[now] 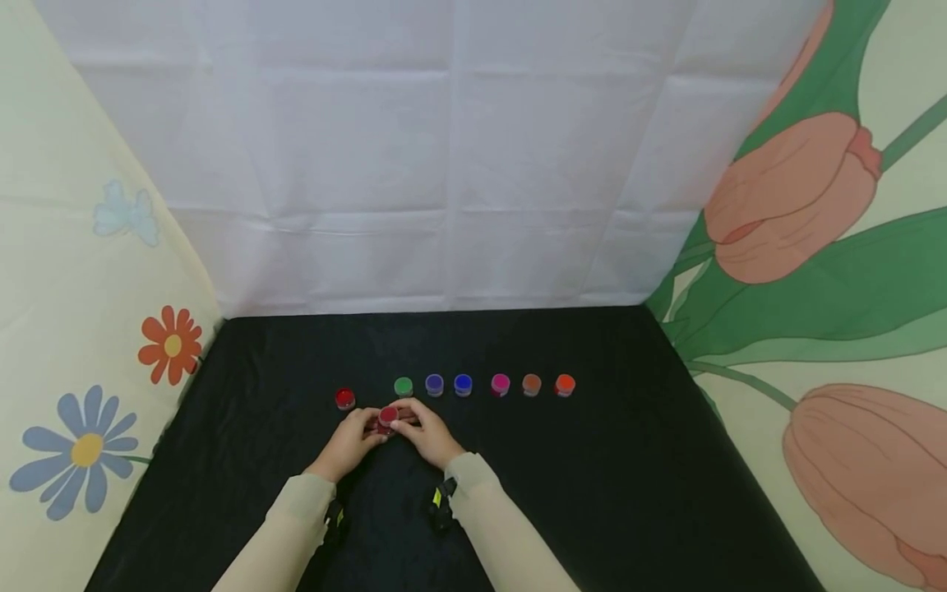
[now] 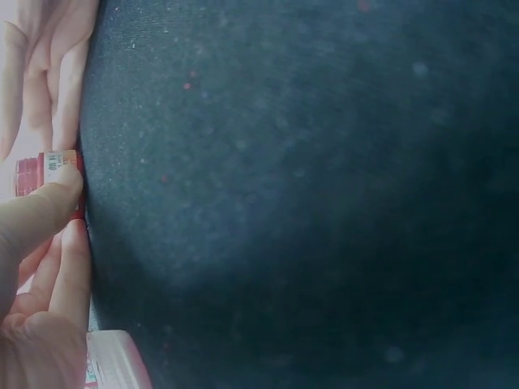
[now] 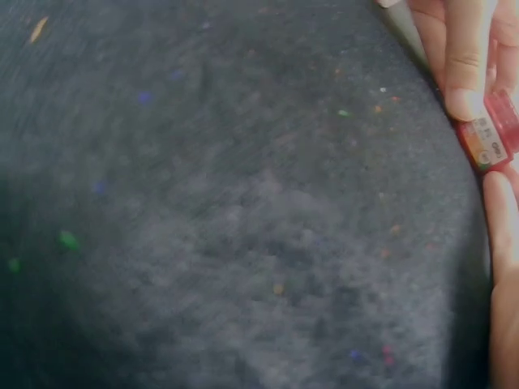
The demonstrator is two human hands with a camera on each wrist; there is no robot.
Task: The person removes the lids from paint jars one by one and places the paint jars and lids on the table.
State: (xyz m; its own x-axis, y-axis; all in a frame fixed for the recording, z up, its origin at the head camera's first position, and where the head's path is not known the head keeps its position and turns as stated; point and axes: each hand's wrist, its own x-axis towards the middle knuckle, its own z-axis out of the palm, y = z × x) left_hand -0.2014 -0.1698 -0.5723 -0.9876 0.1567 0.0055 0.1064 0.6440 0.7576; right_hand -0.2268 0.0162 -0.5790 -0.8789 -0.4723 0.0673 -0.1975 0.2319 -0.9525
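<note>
- Gripping small round dark-red plastic jar in partly closed left hand.
- Pinching it also with bent right hand.
- Holding it over black cloth worktop, near red-topped round jar at ten o'clock.

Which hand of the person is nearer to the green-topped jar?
The right hand: it is just in front of the green-topped jar, slightly to its right. The left hand is farther away, in front and to the left.
</note>
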